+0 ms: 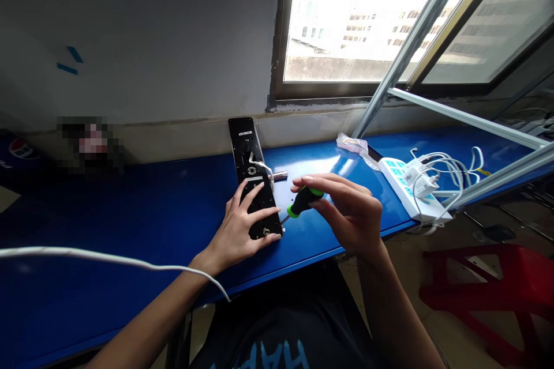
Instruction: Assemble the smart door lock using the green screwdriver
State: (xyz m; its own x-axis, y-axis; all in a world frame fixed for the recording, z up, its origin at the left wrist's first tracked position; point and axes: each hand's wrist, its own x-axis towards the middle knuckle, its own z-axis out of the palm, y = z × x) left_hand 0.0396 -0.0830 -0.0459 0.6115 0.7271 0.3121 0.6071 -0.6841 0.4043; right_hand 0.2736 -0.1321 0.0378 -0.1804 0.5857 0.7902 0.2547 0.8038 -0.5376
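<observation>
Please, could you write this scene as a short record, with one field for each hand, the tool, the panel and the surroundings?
Left hand: spread over the near part of the black panel
Right hand: holds a green-and-black screwdriver
Screwdriver tip: by the panel's right edge, near its near end; contact unclear
Panel: on the blue table, a white cable on it
Table's right part: white power strip with cables
Below, right: red stool
Behind: window

White power strip (400, 187) beside metal frame (467, 118), red stool (497, 282) below.
</observation>
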